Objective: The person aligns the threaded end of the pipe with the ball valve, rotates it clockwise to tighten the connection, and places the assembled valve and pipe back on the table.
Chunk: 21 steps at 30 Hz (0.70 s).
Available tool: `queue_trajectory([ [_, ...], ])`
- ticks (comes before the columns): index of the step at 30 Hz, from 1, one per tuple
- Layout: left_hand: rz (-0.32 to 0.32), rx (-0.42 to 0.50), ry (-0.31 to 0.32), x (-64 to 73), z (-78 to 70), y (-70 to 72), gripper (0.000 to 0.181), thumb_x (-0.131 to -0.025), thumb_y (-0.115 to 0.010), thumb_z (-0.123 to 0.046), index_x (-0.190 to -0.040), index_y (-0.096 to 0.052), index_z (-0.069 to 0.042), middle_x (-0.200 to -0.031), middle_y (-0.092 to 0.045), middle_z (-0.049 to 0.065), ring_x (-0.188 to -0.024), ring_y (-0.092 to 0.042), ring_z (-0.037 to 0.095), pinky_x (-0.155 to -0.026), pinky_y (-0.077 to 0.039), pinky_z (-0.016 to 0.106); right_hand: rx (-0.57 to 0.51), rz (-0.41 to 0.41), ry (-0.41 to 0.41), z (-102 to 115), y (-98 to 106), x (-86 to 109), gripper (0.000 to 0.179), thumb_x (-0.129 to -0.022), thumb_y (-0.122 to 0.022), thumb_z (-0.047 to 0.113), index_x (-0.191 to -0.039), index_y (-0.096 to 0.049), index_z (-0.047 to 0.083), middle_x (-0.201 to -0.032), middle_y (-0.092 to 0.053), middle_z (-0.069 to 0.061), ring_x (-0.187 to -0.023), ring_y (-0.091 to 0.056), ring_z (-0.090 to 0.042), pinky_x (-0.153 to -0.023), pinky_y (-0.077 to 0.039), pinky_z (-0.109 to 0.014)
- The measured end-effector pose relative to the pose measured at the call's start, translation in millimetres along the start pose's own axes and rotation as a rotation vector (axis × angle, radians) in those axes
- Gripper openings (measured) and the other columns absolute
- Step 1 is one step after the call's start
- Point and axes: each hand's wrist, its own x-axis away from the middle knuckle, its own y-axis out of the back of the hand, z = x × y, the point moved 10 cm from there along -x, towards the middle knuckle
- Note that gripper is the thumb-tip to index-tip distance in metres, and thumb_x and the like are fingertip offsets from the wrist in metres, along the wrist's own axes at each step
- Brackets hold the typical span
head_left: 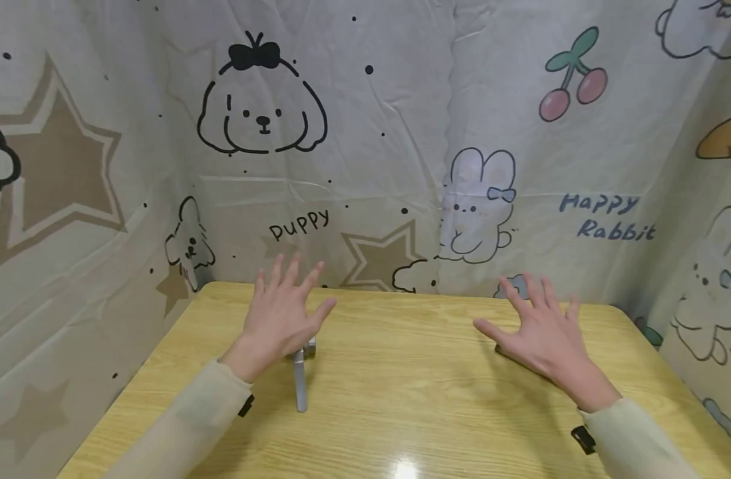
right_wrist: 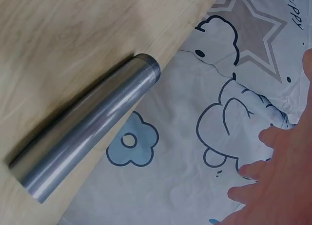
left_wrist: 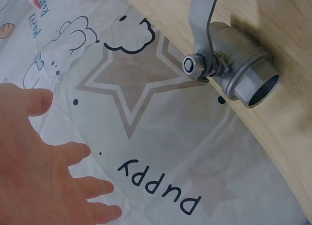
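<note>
My left hand (head_left: 279, 313) is held up over the left part of the table with its fingers spread, holding nothing. Below it lies a metal ball valve (left_wrist: 246, 64) with a long flat lever handle (head_left: 300, 386); the hand hides most of its body in the head view. On the other side my right hand (head_left: 541, 332) hovers with spread fingers, also empty. Beneath that one lies a smooth metal pipe (right_wrist: 87, 127), threaded at one end. In the head view the right hand covers nearly all of the pipe.
The light wood table (head_left: 395, 379) has rounded far corners. A printed cloth curtain (head_left: 389, 166) with puppies, rabbits and stars hangs behind it and along both sides. A bright reflection shows near the table's front.
</note>
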Motion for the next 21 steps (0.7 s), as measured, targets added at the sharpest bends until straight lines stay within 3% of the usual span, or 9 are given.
queue_trajectory([
  [14, -0.007, 0.008, 0.014, 12.9, 13.1, -3.3, 0.075, -0.106, -0.042, -0.065, -0.168, -0.03, -0.025, -0.173, -0.013, 0.02, -0.158, -0.003, 0.046, -0.123, -0.002, 0.071, -0.006, -0.024, 0.021, -7.3, 3.1, 15.5, 0.104, -0.09, -0.056, 0.081, -0.168, -0.03, 0.018, -0.169, -0.021, -0.028, -0.152, -0.012, -0.057, -0.108, 0.006, -0.088],
  [21, -0.017, 0.016, 0.005, 17.6, 19.9, -3.0, 0.068, -0.107, -0.044, -0.052, -0.167, -0.032, -0.023, -0.173, -0.013, 0.02, -0.157, -0.007, 0.048, -0.123, -0.002, 0.07, 0.004, -0.031, 0.022, -9.6, 3.6, 21.4, 0.106, -0.089, -0.058, 0.081, -0.168, -0.029, 0.017, -0.169, -0.02, -0.028, -0.153, -0.013, -0.057, -0.109, 0.004, -0.088],
])
